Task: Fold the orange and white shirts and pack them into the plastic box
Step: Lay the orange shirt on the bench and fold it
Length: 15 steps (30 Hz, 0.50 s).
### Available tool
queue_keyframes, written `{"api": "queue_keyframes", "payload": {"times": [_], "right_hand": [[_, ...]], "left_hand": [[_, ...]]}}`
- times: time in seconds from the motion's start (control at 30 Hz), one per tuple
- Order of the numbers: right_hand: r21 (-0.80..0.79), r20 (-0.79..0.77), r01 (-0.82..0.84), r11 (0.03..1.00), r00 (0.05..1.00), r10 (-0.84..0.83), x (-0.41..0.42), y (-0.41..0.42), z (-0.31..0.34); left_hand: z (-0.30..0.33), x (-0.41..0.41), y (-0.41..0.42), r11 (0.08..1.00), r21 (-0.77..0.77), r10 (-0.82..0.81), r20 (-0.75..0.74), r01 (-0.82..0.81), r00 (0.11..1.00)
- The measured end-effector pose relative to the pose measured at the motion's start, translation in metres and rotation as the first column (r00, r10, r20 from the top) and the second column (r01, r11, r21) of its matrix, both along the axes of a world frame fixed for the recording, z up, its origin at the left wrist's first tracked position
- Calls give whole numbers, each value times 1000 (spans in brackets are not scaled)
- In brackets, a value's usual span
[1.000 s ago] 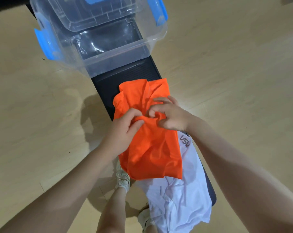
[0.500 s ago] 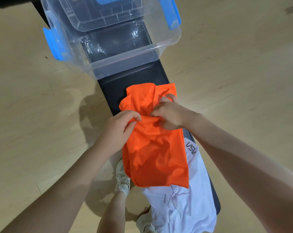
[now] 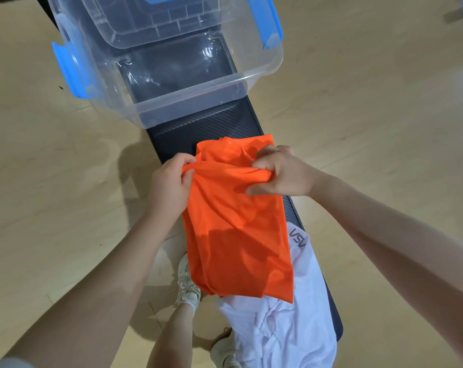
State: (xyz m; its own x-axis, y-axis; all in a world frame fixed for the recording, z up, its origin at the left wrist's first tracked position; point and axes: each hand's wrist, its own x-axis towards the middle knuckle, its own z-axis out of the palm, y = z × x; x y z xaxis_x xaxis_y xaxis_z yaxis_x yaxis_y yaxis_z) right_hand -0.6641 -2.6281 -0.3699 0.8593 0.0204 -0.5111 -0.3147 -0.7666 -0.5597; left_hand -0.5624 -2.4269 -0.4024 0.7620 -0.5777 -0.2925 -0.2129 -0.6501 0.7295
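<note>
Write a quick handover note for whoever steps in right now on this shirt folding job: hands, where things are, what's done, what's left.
Left hand grips the left end of a raised fold in the orange shirt; right hand grips the right end.
Orange shirt lies on the dark bench, partly folded, overlapping the white shirt.
White shirt is crumpled at the near end of the bench, unfolded.
Plastic box sits open at the far end, no shirts inside; its lid leans in the far side.
Done: orange shirt fold begun.
Left: finish the orange shirt, fold the white one, pack both.

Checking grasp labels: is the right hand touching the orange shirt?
Touching. The head view shows the right hand gripping a bunched fold of the orange shirt.
</note>
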Motion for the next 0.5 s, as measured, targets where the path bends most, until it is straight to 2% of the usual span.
{"api": "queue_keyframes", "payload": {"times": [0.07,0.17,0.27,0.37,0.43,0.5], "right_hand": [[-95,-54,-2,996,999,-3,2,-10,-1],[-404,-116,-90,910,992,46,-4,-29,-4],[-539,-158,-30,842,985,-66,-4,-39,-15],[-561,-108,211,801,940,-324,8,-43,-29],[-550,42,420,722,877,-479,14,-44,-41],[-436,190,633,640,760,-622,14,-36,-50]], "left_hand": [[-4,5,0,1000,5,19,-31,-19,999],[-9,10,-1,999,-15,50,-117,-53,992],[-15,16,-8,997,-24,67,-157,-71,985],[-26,27,-20,994,-30,96,-128,-101,987],[-34,31,-29,984,-33,172,-111,-177,979],[-42,27,-33,973,-7,230,-92,-232,969]]}}
